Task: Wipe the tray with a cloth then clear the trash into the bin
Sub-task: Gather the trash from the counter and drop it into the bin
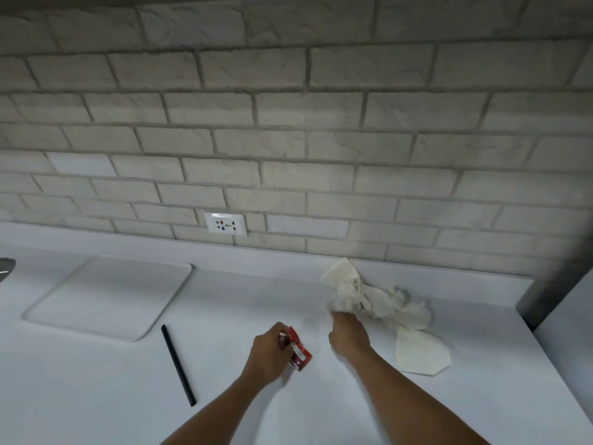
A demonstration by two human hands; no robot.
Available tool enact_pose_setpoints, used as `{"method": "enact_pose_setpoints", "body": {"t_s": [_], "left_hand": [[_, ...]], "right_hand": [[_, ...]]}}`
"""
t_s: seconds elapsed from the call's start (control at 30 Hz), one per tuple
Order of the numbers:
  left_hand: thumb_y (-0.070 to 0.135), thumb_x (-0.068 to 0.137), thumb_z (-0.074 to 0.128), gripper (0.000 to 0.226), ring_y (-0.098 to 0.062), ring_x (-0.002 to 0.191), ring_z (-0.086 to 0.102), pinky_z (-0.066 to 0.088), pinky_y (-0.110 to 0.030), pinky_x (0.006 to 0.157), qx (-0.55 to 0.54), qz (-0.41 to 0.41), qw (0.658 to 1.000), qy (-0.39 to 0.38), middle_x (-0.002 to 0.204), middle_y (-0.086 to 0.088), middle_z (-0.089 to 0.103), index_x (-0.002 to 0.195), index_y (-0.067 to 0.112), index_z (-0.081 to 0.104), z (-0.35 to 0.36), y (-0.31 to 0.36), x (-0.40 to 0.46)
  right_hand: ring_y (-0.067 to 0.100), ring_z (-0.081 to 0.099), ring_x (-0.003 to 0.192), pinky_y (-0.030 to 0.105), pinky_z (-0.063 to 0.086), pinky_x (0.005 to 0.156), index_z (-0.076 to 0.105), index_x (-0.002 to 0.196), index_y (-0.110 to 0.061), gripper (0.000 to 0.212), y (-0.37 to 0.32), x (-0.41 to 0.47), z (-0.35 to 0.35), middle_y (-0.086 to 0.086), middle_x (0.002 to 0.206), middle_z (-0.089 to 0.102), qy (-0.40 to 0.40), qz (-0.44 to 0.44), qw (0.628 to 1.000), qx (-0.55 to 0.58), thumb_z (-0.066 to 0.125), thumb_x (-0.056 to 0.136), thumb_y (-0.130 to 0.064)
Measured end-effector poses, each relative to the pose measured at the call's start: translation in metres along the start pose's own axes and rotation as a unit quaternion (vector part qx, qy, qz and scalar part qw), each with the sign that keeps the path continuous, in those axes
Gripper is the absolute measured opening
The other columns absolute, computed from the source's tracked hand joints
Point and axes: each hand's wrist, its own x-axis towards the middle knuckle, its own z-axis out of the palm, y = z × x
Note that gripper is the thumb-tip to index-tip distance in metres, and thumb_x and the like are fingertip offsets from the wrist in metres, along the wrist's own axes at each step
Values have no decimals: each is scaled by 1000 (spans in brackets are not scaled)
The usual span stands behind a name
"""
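A white tray (106, 297) lies flat on the white counter at the left. My left hand (271, 353) is closed around a crumpled red wrapper (298, 350) near the counter's middle. My right hand (348, 332) grips the near end of a pile of crumpled white paper napkins (369, 295) that spreads toward the wall. A flat cream napkin piece (420, 351) lies just right of my right forearm. A black straw (178, 364) lies on the counter between the tray and my left hand.
A brick-patterned wall with a white socket (225, 223) backs the counter (96, 396). A grey post (558, 284) stands at the counter's right end. A metal object (5, 268) shows at the far left edge.
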Motion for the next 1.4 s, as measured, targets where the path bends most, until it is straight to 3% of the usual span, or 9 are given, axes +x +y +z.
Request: {"method": "enact_pose_setpoints", "body": {"t_s": [0.1,0.27,0.4,0.53,0.73,1.0,1.13,1.27,1.4], "left_hand": [[7,83,58,23,-1,77,68,51,-13,65,11,-1,1000,-5,86,7,75,90,28,66,-3,-5,3],[11,84,60,20,6,66,63,43,-7,57,51,11,999,5,78,10,71,88,29,66,-8,3,2],[18,86,61,14,1,65,62,41,-9,54,55,49,997,20,78,11,71,94,28,67,-12,24,-3],[16,87,64,20,-5,72,64,48,-15,63,54,97,994,22,82,13,68,102,29,64,-10,47,-18],[18,88,62,24,-1,69,63,45,-10,58,66,160,985,-9,82,14,67,103,36,58,0,57,-64],[22,87,62,24,-3,74,62,41,-14,62,97,218,966,-104,82,17,65,107,34,60,-8,38,-163],[25,88,65,26,-10,79,62,43,-18,67,75,242,956,-148,90,13,68,112,34,59,13,33,-226],[26,90,65,30,-13,88,63,45,-20,75,58,234,949,-203,106,7,69,118,29,56,48,17,-294],[27,88,66,26,-13,84,67,54,-27,75,64,244,931,-265,96,10,71,110,32,53,87,2,-347]], "right_hand": [[20,61,106,27,50,86,60,115,-16,25,-2,-3,11,4,117,60,15,6,1000,-15,52,92,-10],[22,62,104,26,48,79,63,113,-19,25,-2,-11,-4,4,115,62,34,-6,999,40,54,90,-14],[20,64,98,24,47,77,69,105,-19,18,-4,-26,-36,3,109,69,80,-38,992,93,60,89,-22],[15,60,88,23,46,74,71,99,-19,14,-2,-61,-54,-4,98,61,117,-54,983,134,67,87,-25],[18,67,77,27,51,71,61,79,-21,7,7,-133,-50,-5,81,67,125,26,957,260,67,82,-18],[21,70,79,33,55,79,71,88,-19,11,14,-277,-11,-11,73,62,174,98,915,352,72,79,-25],[13,70,67,25,51,69,71,90,-23,11,27,-356,24,-4,78,71,203,155,891,376,72,81,-30],[11,68,74,18,47,69,70,97,-22,15,43,-427,57,-3,85,71,209,208,880,372,71,86,-31],[-3,61,65,6,41,55,70,82,-27,3,67,-494,87,-14,71,68,225,269,846,401,71,85,-26]]}}
